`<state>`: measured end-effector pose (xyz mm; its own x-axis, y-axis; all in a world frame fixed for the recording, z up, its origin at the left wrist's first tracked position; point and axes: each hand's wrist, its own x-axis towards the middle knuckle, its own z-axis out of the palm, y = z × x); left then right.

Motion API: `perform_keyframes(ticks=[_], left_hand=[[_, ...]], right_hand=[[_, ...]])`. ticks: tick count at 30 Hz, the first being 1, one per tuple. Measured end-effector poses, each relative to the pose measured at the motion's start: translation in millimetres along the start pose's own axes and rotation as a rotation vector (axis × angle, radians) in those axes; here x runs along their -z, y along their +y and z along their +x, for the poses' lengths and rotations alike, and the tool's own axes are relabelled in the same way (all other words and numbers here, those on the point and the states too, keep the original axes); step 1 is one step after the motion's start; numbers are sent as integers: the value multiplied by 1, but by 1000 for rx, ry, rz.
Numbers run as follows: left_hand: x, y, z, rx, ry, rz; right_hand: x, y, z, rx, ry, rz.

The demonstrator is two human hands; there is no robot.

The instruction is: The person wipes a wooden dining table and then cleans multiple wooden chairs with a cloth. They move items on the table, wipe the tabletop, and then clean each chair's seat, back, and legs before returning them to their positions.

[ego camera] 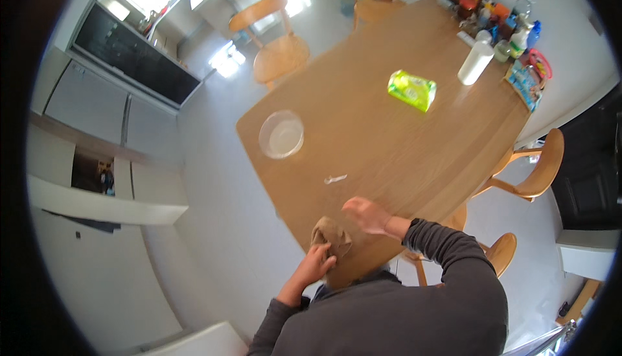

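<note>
Near the table's lower corner, my left hand (316,264) grips the edge of a crumpled brown cloth (330,234) that lies on the wooden table (369,142). To the right of the cloth, my right hand (368,214) is over the tabletop, blurred, with nothing seen in it; whether it touches the wood is unclear. Just above that hand lies a small white object (335,179), perhaps a spoon or clip. Towards the table's left edge stands a translucent round bowl (281,134). A bright green soft pack (412,90) rests on the far half of the table.
A white cylindrical container (475,63) stands at the far right, before a cluster of bottles and jars (505,20). A blue pouch (524,85) lies at the table's right edge. Wooden chairs stand around, one (280,57) beyond the far left edge, another (542,171) at the right.
</note>
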<state>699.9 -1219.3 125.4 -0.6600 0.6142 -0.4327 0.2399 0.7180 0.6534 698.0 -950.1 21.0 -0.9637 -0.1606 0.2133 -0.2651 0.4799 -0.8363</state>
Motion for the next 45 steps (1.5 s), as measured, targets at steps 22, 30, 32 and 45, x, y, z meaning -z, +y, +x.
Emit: perform_keyframes(ticks=[22,30,32,45], left_hand=[[31,-95,-27,-219,-28,-325],[30,-151,-53,-177,-140,-270],[29,-148,-48,-140,-89,-272],[12,-68,131,-338,274,-89]], right_hand=[[-93,-87,-46,-367,747,-124],[-92,-100,-126,-519,407,-522],[-107,-90,-123,-640,305,-640],[66,62,-96,-573,339,-812]])
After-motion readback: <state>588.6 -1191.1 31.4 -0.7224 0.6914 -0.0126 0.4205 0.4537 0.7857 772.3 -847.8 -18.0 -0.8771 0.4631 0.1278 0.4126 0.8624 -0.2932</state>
